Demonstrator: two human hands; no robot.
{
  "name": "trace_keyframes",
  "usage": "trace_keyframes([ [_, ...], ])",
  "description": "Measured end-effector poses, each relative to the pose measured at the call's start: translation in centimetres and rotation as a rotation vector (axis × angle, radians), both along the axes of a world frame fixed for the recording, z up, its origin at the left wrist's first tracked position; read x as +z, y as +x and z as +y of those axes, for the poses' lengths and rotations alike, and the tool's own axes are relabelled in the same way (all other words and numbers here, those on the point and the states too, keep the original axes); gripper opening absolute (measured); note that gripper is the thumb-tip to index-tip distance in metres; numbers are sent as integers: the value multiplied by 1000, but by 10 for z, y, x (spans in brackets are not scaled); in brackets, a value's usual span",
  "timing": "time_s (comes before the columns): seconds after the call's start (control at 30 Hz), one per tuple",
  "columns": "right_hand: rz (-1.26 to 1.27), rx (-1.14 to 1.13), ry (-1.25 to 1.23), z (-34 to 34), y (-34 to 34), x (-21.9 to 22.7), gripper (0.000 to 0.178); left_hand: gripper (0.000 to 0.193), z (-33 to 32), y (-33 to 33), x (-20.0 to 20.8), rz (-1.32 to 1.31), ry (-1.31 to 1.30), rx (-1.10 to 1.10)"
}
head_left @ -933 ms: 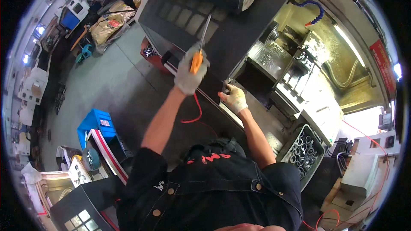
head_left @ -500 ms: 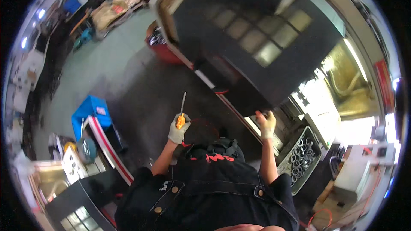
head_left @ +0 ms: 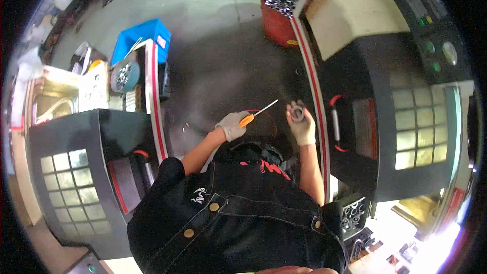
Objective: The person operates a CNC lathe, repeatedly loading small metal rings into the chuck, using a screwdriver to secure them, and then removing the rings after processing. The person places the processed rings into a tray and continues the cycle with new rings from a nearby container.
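My left hand (head_left: 233,126), in a pale glove, is closed around the orange handle of a screwdriver-like tool (head_left: 247,120). Its thin metal shaft points up and to the right, toward my other hand. My right hand (head_left: 302,126), also in a pale glove, holds a grey metal ring (head_left: 297,114) against the fingers, its round opening facing up. The tool's tip and the ring are apart. Both hands are in front of my body, above the dark floor. At lower right, beside my right elbow, a tray (head_left: 345,234) holds several similar metal rings.
On the right stands a machine with a dark, windowed door (head_left: 355,66); a similar machine (head_left: 66,122) is on the left. A red drum (head_left: 278,28) of metal shavings stands ahead. A blue crate (head_left: 133,34) and a round teal container (head_left: 133,85) are at left.
My body has turned left, so the machine swings from ahead to my right. My right hand has come away from the machine's door edge and now shows the ring. The left still grips the tool.
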State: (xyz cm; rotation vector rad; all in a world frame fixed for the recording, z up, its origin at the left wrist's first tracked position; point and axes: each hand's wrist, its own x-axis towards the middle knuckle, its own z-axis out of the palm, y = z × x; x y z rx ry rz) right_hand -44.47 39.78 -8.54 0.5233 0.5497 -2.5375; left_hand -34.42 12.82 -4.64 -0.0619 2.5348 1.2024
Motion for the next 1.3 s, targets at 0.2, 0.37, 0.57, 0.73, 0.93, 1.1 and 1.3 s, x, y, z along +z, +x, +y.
trace_keyframes([
  [0.2, 244, 473, 89, -130, -78, -2, 36, 40, -47, 73, -4, 14, 75, 282],
  [0.37, 241, 635, 151, -221, -113, -2, 31, 41, -75, 123, -6, -48, 76, 599],
  [0.57, 215, 953, 12, -346, -110, -20, 25, 38, -98, 156, -39, -4, 280, 967],
  [0.73, 128, 1119, -135, -459, -103, -22, 33, 40, -135, 124, -6, -113, 84, 1134],
  [0.93, 252, 1428, -145, -548, -108, -25, 43, 40, -170, 74, 15, -185, -18, 1244],
  [1.1, 415, 1642, 223, -610, -123, -44, 22, 37, -181, 57, 20, -251, -63, 1400],
  [1.3, 623, 1811, 233, -632, -95, -41, 28, 38, -168, 36, 38, -298, 63, 1550],
])
